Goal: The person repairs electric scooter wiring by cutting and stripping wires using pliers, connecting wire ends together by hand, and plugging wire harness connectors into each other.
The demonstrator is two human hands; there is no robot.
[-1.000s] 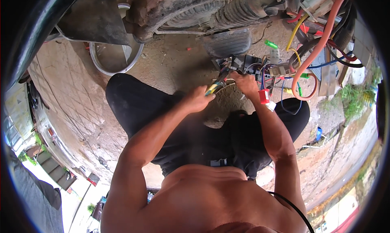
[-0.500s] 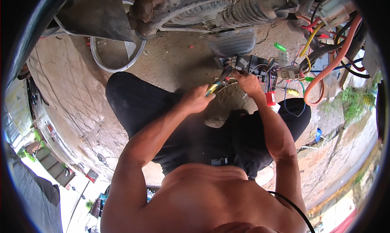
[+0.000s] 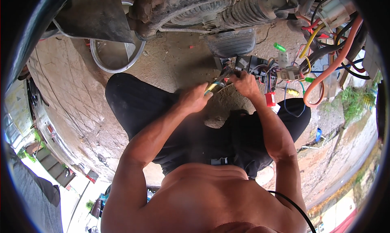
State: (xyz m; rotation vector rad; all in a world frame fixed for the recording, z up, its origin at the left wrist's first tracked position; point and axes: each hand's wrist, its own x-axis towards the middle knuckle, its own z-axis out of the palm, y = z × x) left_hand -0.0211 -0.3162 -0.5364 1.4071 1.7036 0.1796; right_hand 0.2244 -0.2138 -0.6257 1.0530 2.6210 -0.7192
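My left hand [image 3: 196, 98] is closed round the yellow-and-blue handles of a pair of pliers [image 3: 212, 87]. Their dark jaws point up and to the right, toward the fingertips of my right hand [image 3: 246, 86]. Those fingers are pinched together beside the jaws; the small piece between them is hidden. Just beyond sits a black box-shaped unit [image 3: 247, 62] with several thin wires running off its right side. From these wires a red connector [image 3: 270, 99] hangs beside my right forearm.
A black ribbed pedal-like pad [image 3: 231, 42] and a coil spring [image 3: 248, 11] are ahead. Thick orange cable [image 3: 339, 58] and other wires hang at the right. A yellow-handled tool [image 3: 291, 92] lies nearby. At the left is a metal ring [image 3: 94, 56].
My right hand has turned slightly, and its fingers have drawn back from the black unit toward me. The pliers have tilted a little; my left hand has barely shifted.
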